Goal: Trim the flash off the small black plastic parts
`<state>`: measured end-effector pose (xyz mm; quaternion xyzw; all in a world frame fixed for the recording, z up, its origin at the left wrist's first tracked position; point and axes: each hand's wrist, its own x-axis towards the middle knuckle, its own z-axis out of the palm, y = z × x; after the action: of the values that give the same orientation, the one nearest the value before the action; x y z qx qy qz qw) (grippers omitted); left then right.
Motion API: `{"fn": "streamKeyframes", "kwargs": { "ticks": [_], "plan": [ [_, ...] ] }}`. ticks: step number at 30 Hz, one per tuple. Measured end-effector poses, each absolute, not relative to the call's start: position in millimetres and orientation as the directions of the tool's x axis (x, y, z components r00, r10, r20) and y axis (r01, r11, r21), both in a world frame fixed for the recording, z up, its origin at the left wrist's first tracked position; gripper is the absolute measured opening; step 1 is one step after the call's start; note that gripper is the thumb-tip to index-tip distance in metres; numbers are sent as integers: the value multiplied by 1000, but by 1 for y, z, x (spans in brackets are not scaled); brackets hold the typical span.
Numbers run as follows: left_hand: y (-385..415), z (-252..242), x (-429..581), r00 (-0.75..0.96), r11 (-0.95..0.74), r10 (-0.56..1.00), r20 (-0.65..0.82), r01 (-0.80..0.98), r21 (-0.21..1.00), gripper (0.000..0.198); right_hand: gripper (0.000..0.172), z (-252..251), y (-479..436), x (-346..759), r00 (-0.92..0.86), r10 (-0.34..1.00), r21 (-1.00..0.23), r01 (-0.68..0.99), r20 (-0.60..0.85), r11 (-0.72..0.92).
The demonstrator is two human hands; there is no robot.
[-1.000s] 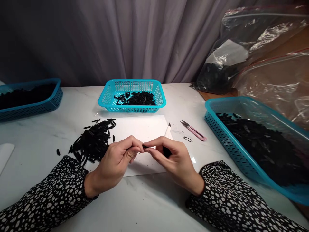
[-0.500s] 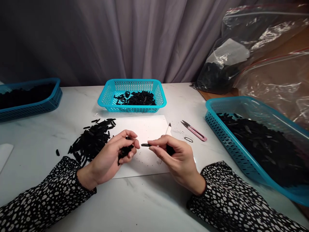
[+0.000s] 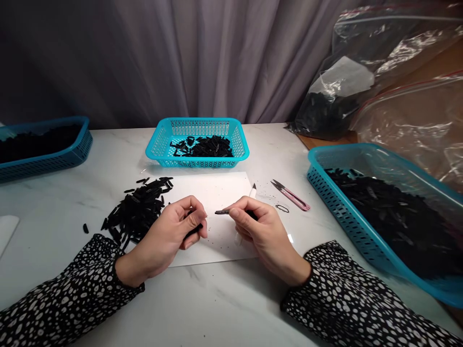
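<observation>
Between the thumb and forefinger of my right hand [image 3: 258,221] is a slim black piece [image 3: 221,212], pointing left and lying level. Something else black shows in that palm, mostly covered by the fingers. My left hand [image 3: 177,224] curls round several similar black pieces [image 3: 193,230]; the fingers hide most of them. A small gap separates the two hands. Both are above a white sheet [image 3: 213,188] with dark specks on it. A loose heap of black pieces [image 3: 139,207] lies beside my left hand.
Behind the sheet stands a blue basket [image 3: 197,163] partly filled with black pieces. Fuller blue baskets sit at left [image 3: 81,144] and right [image 3: 334,231]. Pink-handled thread snips [image 3: 294,198], a thin oval ring [image 3: 282,208] and a white dark-tipped tool [image 3: 253,192] lie right. Plastic bags [image 3: 343,82] stand behind.
My right hand has shifted slightly right and its fingers have curled in more, turning the black piece. The left fingers have closed further over their pieces.
</observation>
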<state>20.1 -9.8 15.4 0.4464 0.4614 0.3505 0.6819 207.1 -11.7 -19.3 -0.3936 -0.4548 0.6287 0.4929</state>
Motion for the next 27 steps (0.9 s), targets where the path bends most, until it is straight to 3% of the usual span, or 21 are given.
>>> {"fn": "streamKeyframes", "kwargs": {
  "ticks": [4,10,18,21,23,27],
  "plan": [
    [-9,20,20,316,404,872,-373,-36,914,32,28,-20,-12,207,-215,975,-956,-271,-51,-109],
    [-11,22,20,318,442,863,-393,-100,891,6,28,-19,-12,207,-212,976,-962,-254,-43,-98],
    [-12,12,23,301,323,908,-292,-59,945,31,26,-12,-13,205,-328,934,-846,-452,-138,-283],
    [-12,10,23,289,270,926,-245,-52,961,34,30,-12,-15,203,-320,944,-939,-294,-79,-179],
    [-13,9,23,287,226,936,-204,-44,973,35,23,-13,-18,201,-302,953,-991,-131,6,-35],
    [-15,5,25,296,180,941,-163,-31,983,37,20,-17,-25,196,-292,947,-983,80,133,163]
  ]
}}
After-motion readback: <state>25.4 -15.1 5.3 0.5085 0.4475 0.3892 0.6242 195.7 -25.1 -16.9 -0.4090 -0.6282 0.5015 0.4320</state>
